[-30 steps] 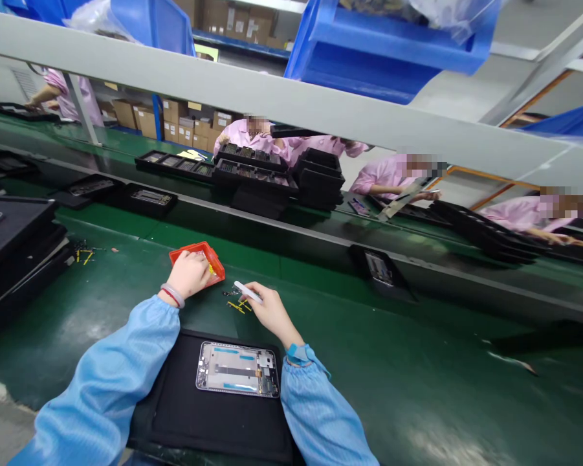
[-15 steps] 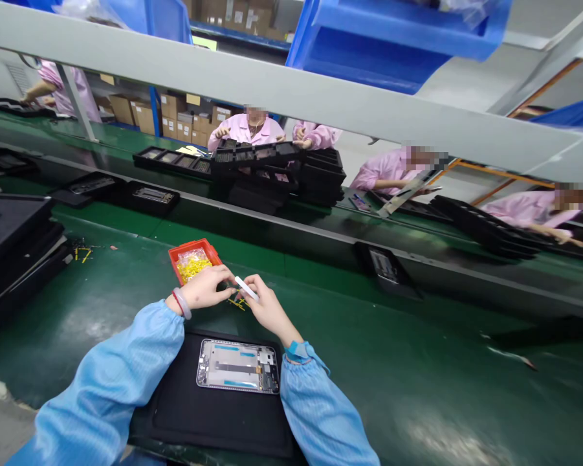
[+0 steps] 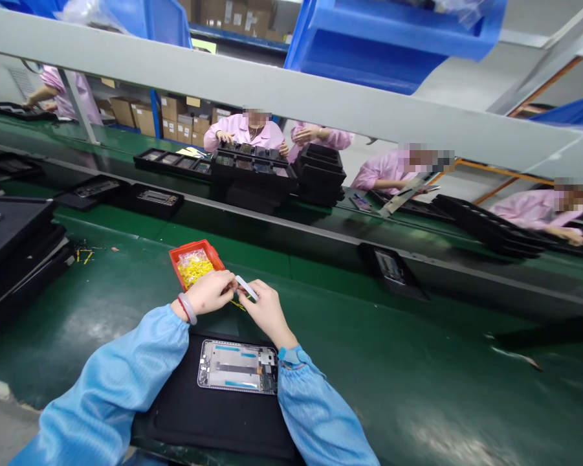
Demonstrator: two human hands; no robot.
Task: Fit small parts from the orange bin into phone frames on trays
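Between the thumb and fingers of my right hand is a thin white stick, tilted with its upper end toward my left hand. The fingertips of my left hand are pinched together close to that end; whatever they hold is too small to make out. An open phone body with blue strips and exposed circuitry lies on a black padded tray below my hands. Just beyond my left hand stands a red bin of small yellow pieces. Some yellow strips lie beneath my fingers.
Stacked black trays stand at the left of the green table. Across it runs a dark conveyor carrying trays with phone bodies. Co-workers in pink sit opposite. Blue bins hang overhead.
My left hand has moved slightly right and its fingers have closed in near the white stick. My right hand keeps the stick. Across the line, a co-worker's raised tray has been lowered.
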